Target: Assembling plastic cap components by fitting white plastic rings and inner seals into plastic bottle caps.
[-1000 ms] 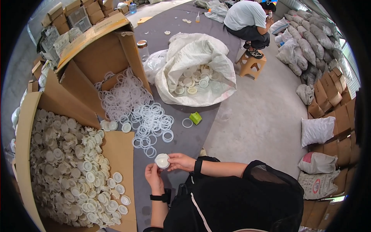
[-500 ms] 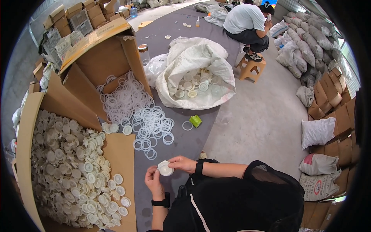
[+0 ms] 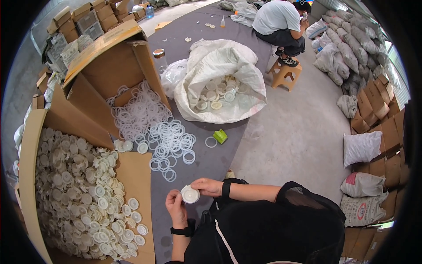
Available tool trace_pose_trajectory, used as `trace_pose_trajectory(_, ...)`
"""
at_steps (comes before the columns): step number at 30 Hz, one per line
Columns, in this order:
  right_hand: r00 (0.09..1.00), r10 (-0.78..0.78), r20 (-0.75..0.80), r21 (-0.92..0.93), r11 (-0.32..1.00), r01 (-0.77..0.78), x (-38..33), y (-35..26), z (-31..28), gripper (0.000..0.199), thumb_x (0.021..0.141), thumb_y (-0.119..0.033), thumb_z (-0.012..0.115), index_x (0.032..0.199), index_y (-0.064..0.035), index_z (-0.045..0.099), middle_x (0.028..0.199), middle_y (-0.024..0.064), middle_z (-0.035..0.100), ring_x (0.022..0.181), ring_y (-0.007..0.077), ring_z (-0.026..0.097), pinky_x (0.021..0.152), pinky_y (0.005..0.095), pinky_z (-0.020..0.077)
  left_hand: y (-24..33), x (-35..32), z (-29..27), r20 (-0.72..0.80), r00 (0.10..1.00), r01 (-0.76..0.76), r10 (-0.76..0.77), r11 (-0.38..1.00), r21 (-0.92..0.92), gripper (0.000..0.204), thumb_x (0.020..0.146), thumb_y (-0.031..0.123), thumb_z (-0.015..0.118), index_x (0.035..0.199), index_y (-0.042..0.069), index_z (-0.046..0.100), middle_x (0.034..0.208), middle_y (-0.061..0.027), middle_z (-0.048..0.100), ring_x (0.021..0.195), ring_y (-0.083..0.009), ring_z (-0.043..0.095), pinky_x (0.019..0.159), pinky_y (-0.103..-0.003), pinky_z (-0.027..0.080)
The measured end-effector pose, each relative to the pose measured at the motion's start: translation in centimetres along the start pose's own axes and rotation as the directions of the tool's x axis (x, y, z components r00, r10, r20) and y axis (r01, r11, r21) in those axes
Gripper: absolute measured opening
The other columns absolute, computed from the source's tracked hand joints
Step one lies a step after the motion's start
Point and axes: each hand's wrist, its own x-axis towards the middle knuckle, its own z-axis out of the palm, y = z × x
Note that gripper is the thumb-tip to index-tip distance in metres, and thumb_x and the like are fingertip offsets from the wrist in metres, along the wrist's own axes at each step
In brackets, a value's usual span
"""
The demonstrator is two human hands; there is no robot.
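Between my hands is a round white plastic lid [image 3: 190, 195], its face with a circular ridge turned upward. My right hand [image 3: 208, 187] pinches its upper right edge between thumb and fingers. My left hand [image 3: 176, 207] is closed in a pinch at its left edge. Beyond my hands lies a loose pile of translucent rings [image 3: 170, 141] on the grey-covered table [image 3: 202, 165]. To the left, a cardboard box [image 3: 29, 176] holds a large heap of similar white lids [image 3: 77, 193], some spilling onto its flap [image 3: 134, 174].
A second cardboard box [image 3: 105, 66], on its side, spills more rings. An open white woven sack [image 3: 193, 99] holds more lids. Near it lie a green object [image 3: 220, 136] and a single ring [image 3: 211, 142]. A person [image 3: 279, 26] sits on a stool [image 3: 285, 75]; stacked sacks [image 3: 351, 44] line the right.
The lid has turned in my fingers, so its ridged face now shows more squarely. Both hands have stayed at nearly the same place, and the view has shifted slightly.
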Motion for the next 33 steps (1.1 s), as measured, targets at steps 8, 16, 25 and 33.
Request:
trace_pose_trajectory(8,1.0,0.02,-0.005,0.079,0.997,-0.02,-0.6,-1.2,-0.5,0.026,0.083,-0.021,0.051,0.095,0.0019,0.054,0.094,0.0065,0.057,0.084,0.0127,0.055,0.076,0.0255,0.043,0.3,0.9,2.1,-0.001,0.997,0.076,-0.076,0.996,0.051,0.009,0.076,0.003,0.053,0.083,0.006,0.049,0.073,0.0003,0.049,0.061,-0.0064,0.045,0.051,-0.017,0.035)
trace_pose_trajectory(16,0.994,0.107,0.036,0.213,0.971,-0.112,-0.5,-1.6,-1.9,0.024,0.083,-0.022,0.052,0.095,-0.0013,0.055,0.09,0.0037,0.057,0.082,0.0128,0.055,0.073,0.0258,0.0435,-1.7,2.7,2.3,0.033,0.972,0.237,-0.234,0.966,-0.103,0.007,0.075,0.003,0.053,0.081,0.005,0.05,0.071,-0.0007,0.051,0.065,-0.0092,0.049,0.06,-0.021,0.04)
trace_pose_trajectory(25,0.995,0.095,0.034,0.313,0.944,-0.101,-0.6,-3.1,-3.8,0.026,0.084,-0.022,0.051,0.098,-0.0012,0.055,0.094,0.0043,0.058,0.086,0.0136,0.055,0.076,0.0278,0.0441,-2.2,3.9,5.2,0.052,0.978,0.208,-0.202,0.959,-0.195,0.008,0.078,0.004,0.053,0.085,0.005,0.05,0.078,-0.0028,0.051,0.073,-0.0112,0.051,0.068,-0.023,0.041)
trace_pose_trajectory(33,0.998,0.04,0.041,0.007,0.999,-0.041,-1.3,-5.2,-4.6,0.028,0.081,-0.019,0.055,0.101,0.0006,0.054,0.092,0.003,0.057,0.082,0.0101,0.054,0.073,0.0237,0.0424,-0.5,4.8,6.2,0.234,0.95,0.213,-0.207,0.977,-0.001,0.012,0.075,0.0,0.053,0.086,0.003,0.049,0.078,-0.0031,0.051,0.072,-0.0093,0.049,0.066,-0.021,0.039)
